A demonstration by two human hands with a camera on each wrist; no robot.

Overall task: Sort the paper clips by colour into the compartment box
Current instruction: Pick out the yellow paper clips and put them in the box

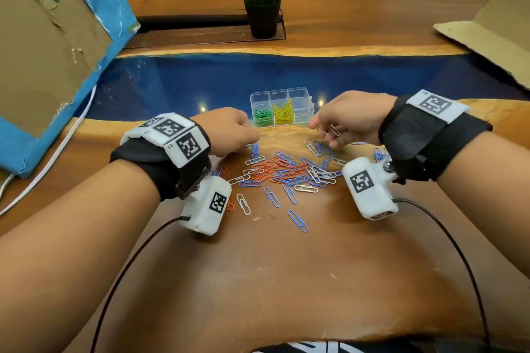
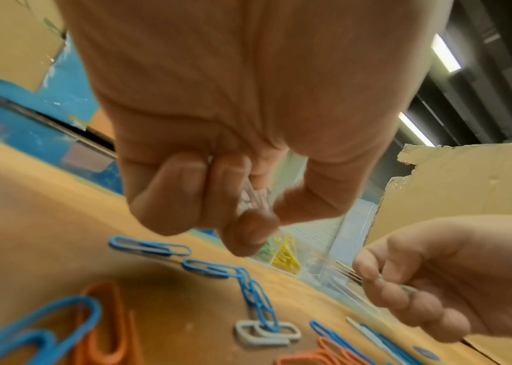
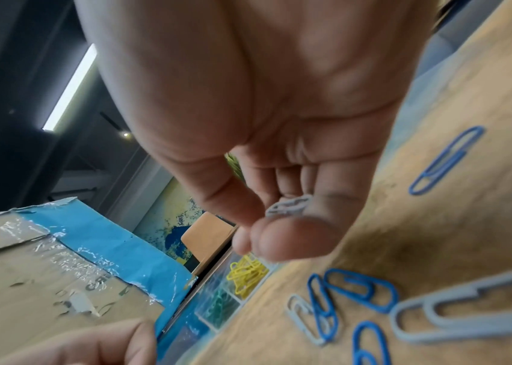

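A clear compartment box [image 1: 301, 94] stands on the blue strip of the table, with green clips [image 1: 262, 117] in one front cell and yellow clips [image 1: 284, 113] in the cell beside it. Loose blue, orange-red and white paper clips [image 1: 286, 172] lie scattered on the wood in front of it. My left hand [image 1: 246, 140] hovers over the pile's left edge, its fingers curled round a few white clips [image 2: 253, 197]. My right hand [image 1: 324, 130] is just right of the box's front and pinches white clips [image 3: 288, 206] between thumb and fingers.
A potted plant [image 1: 262, 8] stands at the back centre. A cardboard panel edged in blue [image 1: 57, 51] leans at the left and a cardboard flap [image 1: 493, 31] at the right. A white cable [image 1: 57, 157] runs along the left table edge.
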